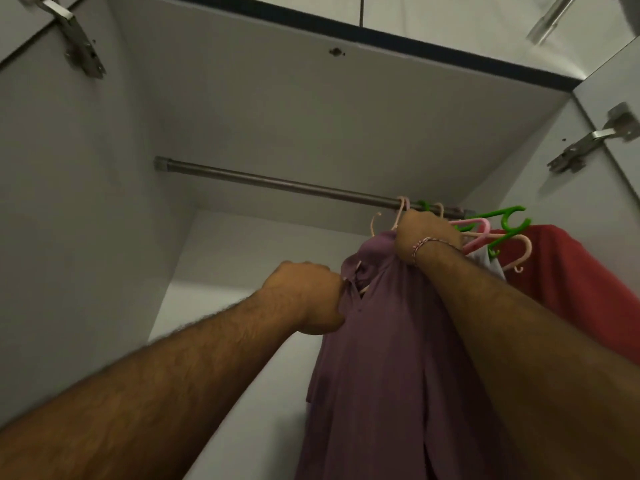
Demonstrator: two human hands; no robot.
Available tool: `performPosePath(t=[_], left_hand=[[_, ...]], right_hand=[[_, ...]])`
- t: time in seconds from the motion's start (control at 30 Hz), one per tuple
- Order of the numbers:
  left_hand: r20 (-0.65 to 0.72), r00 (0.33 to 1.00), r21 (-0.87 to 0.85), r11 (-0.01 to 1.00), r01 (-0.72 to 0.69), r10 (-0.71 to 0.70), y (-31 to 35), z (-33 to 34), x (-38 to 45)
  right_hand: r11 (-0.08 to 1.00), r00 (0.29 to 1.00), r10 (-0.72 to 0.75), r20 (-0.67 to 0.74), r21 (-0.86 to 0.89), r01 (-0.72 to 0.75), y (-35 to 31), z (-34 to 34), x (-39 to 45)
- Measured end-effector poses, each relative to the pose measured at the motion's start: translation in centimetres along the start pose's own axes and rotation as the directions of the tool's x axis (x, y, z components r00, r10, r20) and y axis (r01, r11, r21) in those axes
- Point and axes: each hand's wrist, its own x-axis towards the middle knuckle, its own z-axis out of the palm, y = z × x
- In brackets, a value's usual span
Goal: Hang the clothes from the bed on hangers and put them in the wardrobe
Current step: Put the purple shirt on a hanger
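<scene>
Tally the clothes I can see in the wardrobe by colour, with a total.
Purple garment: 1, gripped by both the left hand and the right hand
Red garment: 1
White garment: 1, mostly hidden
Total: 3

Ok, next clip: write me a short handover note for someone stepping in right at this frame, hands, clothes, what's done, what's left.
Left hand: grips the collar area of the purple shirt.
Right hand: grips the top of the same shirt, by the pink hanger at the rail.
Things: the purple shirt hangs inside the wardrobe, at the right end of the rail. A red garment already hangs further right, among green hangers and more pink ones.
Done: at least the red garment is hung.
Left: confirm the purple shirt's hook sits on the rail, let go, fetch any remaining clothes; the bed is out of view.
</scene>
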Motion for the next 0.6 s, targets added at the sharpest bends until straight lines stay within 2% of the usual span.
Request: performPosePath(t=[0.37,0.6], left_hand=[[-0.061,0.996,0.055,0.996,0.068,-0.065,3.4,1.6,1.9],[-0.043,0.996,0.049,0.996,0.079,-0.077,4.3,2.1,-0.3]], right_hand=[[0.992,0.982,-0.005,-0.189,0.121,0.028,2.5,1.8,2.2],[0.996,0.989,-0.042,-0.145,0.069,0.053,3.8,2.4,0.3]])
